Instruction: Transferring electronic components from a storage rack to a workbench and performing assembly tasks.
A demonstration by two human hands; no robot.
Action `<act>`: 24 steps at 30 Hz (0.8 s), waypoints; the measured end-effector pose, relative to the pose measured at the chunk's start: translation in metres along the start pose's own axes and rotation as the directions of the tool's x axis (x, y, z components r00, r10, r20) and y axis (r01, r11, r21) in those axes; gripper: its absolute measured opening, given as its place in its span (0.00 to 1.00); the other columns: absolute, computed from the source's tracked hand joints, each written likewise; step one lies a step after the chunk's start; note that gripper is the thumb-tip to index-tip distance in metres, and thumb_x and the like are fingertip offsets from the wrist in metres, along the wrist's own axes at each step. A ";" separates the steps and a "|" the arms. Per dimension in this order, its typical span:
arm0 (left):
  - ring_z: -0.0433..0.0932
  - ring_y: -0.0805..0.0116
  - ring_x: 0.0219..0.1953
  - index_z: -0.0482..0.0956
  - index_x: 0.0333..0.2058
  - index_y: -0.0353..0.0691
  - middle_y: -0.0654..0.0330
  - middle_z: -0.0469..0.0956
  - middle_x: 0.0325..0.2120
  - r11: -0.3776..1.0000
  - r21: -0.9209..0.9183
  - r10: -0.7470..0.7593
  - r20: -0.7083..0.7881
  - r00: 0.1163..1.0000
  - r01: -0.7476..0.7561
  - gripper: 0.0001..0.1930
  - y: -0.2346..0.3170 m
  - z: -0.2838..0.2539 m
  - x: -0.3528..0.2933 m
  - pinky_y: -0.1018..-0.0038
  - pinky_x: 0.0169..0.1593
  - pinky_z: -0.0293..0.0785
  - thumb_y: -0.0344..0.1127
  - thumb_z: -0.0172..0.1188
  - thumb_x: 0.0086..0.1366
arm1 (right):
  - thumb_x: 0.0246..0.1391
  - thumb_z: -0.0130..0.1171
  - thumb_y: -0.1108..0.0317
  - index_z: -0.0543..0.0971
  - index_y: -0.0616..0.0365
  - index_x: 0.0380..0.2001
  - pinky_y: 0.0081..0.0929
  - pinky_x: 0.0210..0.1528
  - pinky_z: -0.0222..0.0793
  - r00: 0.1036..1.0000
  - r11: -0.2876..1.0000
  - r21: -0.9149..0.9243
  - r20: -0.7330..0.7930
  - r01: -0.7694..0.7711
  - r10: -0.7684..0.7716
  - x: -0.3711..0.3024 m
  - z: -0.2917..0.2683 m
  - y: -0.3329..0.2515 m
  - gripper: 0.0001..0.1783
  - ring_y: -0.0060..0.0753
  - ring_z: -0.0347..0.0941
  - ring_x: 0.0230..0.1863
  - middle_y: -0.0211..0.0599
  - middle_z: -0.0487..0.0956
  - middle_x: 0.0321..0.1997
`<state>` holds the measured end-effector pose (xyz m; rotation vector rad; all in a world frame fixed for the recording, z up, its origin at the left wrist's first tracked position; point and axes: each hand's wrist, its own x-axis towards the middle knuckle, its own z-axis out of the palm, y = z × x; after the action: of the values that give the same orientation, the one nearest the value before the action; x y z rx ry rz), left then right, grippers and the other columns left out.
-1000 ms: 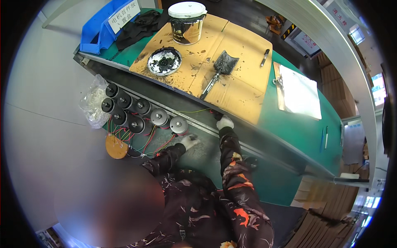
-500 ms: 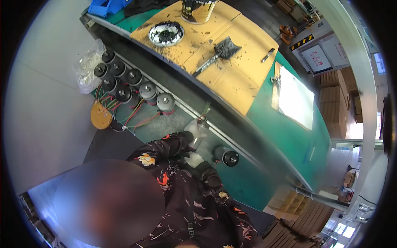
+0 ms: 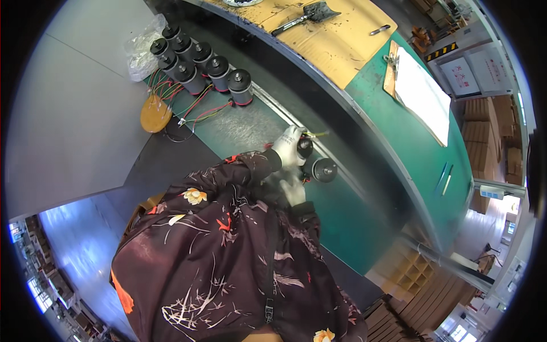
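Note:
My left hand (image 3: 289,145), in a white glove, is wrapped round the side of a small black cylindrical motor (image 3: 305,147). Yellow-green wires stick out beyond the fingers, and red ones show by the glove. Close beside it on the green mat is another black motor (image 3: 323,170) with a round top and a central shaft. My right hand (image 3: 293,191), also gloved, is just on the near side of both motors. Its fingers are smeared by motion, so I cannot make out their pose or whether they touch anything.
At the left several black motors (image 3: 240,85) stand grouped, their coloured wires trailing to a round wooden disc (image 3: 155,113). A clear plastic bag (image 3: 145,50) lies behind them. Across a metal rail are cardboard with a black-smeared scraper (image 3: 319,11), a pen (image 3: 380,29) and a clipboard (image 3: 423,91).
The view has shifted, so the bench sits higher in the picture. Both my hands have moved rightward along the mat, and the left-hand motor is now beside the lone standing one.

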<state>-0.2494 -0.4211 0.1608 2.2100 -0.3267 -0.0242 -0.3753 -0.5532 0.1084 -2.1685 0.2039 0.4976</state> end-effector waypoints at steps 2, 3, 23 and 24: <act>0.69 0.44 0.50 0.64 0.56 0.34 0.45 0.66 0.45 1.000 0.013 0.019 0.007 1.000 -0.019 0.44 0.002 0.001 -0.016 0.58 0.54 0.69 0.40 0.73 0.39 | 0.51 0.61 0.55 0.70 0.68 0.54 0.40 0.46 0.71 0.996 0.988 0.145 0.078 -0.052 0.041 0.007 -0.001 -0.009 0.32 0.50 0.78 0.42 0.55 0.80 0.41; 0.68 0.45 0.50 0.64 0.56 0.34 0.45 0.66 0.45 0.998 0.058 0.027 0.012 1.000 -0.028 0.44 0.002 0.006 -0.021 0.58 0.54 0.69 0.40 0.73 0.38 | 0.51 0.60 0.58 0.70 0.69 0.52 0.41 0.50 0.69 0.999 0.979 0.198 0.029 -0.049 0.044 0.012 0.012 0.004 0.31 0.53 0.76 0.47 0.58 0.79 0.44; 0.61 0.46 0.65 0.55 0.64 0.30 0.40 0.62 0.62 0.859 0.188 -0.455 -0.143 0.879 0.476 0.52 -0.242 -0.132 -0.008 0.63 0.66 0.61 0.49 0.71 0.46 | 0.55 0.55 0.65 0.71 0.62 0.56 0.44 0.57 0.67 0.724 0.733 -0.071 -0.115 0.676 -0.680 0.107 0.105 -0.100 0.25 0.57 0.73 0.53 0.55 0.75 0.53; 0.61 0.47 0.65 0.53 0.66 0.32 0.41 0.61 0.62 0.825 0.361 -0.410 -0.148 0.900 0.436 0.53 -0.259 -0.128 -0.009 0.62 0.65 0.61 0.50 0.70 0.46 | 0.57 0.54 0.64 0.75 0.60 0.50 0.46 0.51 0.70 0.856 0.807 -0.288 0.153 0.516 -0.493 0.123 0.130 -0.079 0.19 0.57 0.75 0.48 0.53 0.78 0.48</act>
<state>-0.1831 -0.1688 0.0363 2.6313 0.2283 -0.1422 -0.2742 -0.3979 0.0451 -2.3895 -0.5271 0.3073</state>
